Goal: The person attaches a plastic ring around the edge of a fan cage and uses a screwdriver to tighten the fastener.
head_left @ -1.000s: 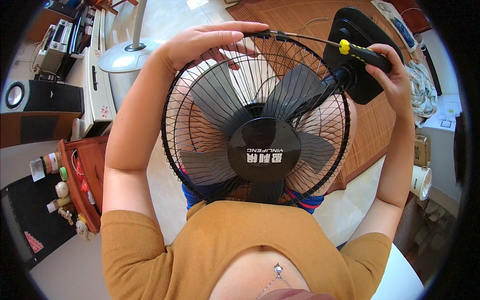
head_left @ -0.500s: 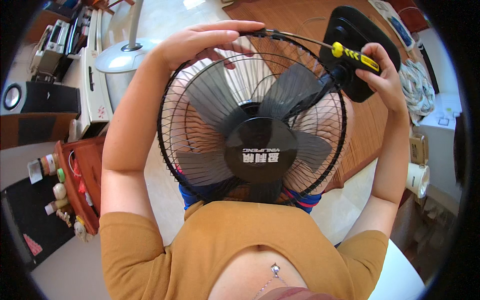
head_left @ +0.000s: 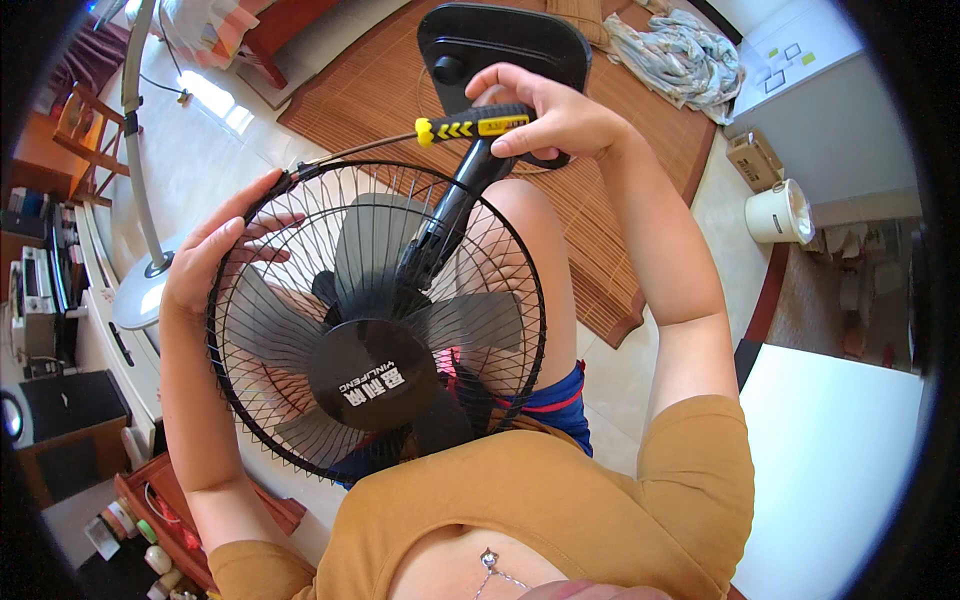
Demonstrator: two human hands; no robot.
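Observation:
A black electric fan (head_left: 372, 372) with grey translucent blades lies tilted across my lap, its wire guard (head_left: 541, 300) facing up. My left hand (head_left: 215, 255) grips the upper left rim of that guard, some fingers behind the wires. In my right hand (head_left: 550, 115) is a black and yellow screwdriver (head_left: 470, 126), held by its handle. Its long shaft points left, and the tip meets the rim beside my left fingertips, by a small dark clip (head_left: 287, 180). The fan's pole (head_left: 455, 215) runs up to a black square base (head_left: 500, 45), partly hidden by my right hand.
Under the base lies a brown bamboo mat (head_left: 620, 240) with a crumpled cloth (head_left: 680, 60) on it. A white bin (head_left: 778, 212) and a cardboard box (head_left: 754, 160) stand to the right. At left are a round-based lamp stand (head_left: 143, 295), a speaker (head_left: 70, 410) and a wooden chair (head_left: 92, 140).
The view has turned, so the fan and both hands appear farther left. My left hand still grips the guard, and the screwdriver's tip stays at the rim.

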